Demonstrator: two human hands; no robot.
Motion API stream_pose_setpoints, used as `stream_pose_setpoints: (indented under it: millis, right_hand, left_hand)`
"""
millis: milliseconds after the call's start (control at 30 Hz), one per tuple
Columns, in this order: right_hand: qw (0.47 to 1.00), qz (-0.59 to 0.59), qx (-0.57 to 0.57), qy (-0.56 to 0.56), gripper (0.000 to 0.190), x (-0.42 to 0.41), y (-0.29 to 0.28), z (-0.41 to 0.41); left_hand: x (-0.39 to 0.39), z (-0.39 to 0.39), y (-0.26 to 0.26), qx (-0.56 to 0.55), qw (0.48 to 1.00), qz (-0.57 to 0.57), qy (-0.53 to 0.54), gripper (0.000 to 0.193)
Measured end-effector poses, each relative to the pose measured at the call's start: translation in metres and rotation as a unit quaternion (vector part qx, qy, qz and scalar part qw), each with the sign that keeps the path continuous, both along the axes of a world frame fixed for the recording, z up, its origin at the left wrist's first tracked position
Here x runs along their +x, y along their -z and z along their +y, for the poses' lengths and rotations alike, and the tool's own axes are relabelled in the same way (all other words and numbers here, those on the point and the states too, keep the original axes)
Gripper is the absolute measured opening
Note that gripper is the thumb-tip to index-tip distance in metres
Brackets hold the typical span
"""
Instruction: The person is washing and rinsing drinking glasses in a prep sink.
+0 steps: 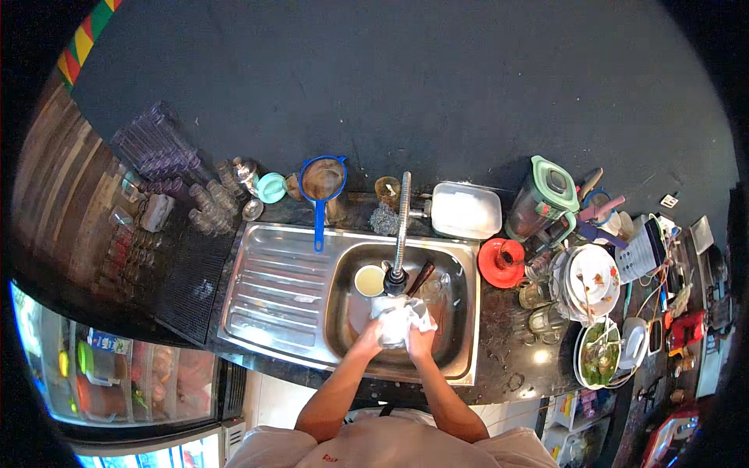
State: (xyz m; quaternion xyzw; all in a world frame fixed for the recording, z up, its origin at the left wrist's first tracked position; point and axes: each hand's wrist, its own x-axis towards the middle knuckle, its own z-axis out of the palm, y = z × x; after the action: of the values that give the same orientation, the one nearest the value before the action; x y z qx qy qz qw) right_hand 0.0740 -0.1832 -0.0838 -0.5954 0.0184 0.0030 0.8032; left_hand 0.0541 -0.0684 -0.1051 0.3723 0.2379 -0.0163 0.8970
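Both hands are over the steel sink basin (450,351), below the black spray head (395,284) of a flexible tap (402,228). Between them is a white, crumpled-looking item (395,324); I cannot tell whether it is cloth or plastic. My left hand (368,340) grips its left side and my right hand (420,340) its right side. In the basin, a cup with pale liquid (370,281) stands behind my left hand. A dark brown handle (422,277) leans behind my right hand, beside a clear glass (434,288).
Left of the basin lies the ribbed drainboard (275,292), with a blue-rimmed strainer (323,178) overhanging its back edge. Behind the tap sits a white tub (466,210). To the right are a blender jug (541,202), a red saucer (494,275), glass mugs (544,323) and stacked soiled plates (608,295).
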Motion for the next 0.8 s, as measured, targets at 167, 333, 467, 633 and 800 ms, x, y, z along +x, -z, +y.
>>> stream_pose_setpoints:
  millis: [167, 333, 467, 633, 800]
  right_hand:
    - [0.982, 0.188, -0.009, 0.007, 0.021, 0.028, 0.050, -0.021]
    - [0.953, -0.079, -0.265, 0.124, 0.011, 0.014, -0.025, -0.001]
    - [0.881, 0.297, 0.362, -0.061, 0.011, 0.036, -0.021, -0.012]
    - [0.995, -0.011, -0.050, 0.083, 0.017, 0.035, 0.003, 0.003]
    - [0.988, 0.114, 0.093, 0.035, 0.031, -0.007, -0.021, 0.005]
  left_hand:
    - [-0.001, -0.010, -0.027, -0.153, 0.981, 0.111, 0.043, 0.031]
    - [0.010, 0.000, -0.013, 0.082, 0.993, -0.012, 0.085, 0.029]
    - [0.011, 0.001, -0.027, 0.029, 0.993, -0.012, 0.111, 0.036]
    - [0.003, 0.001, -0.008, -0.295, 0.950, 0.044, 0.091, 0.038]
    - [0.009, -0.004, 0.003, -0.243, 0.970, -0.001, -0.021, 0.040]
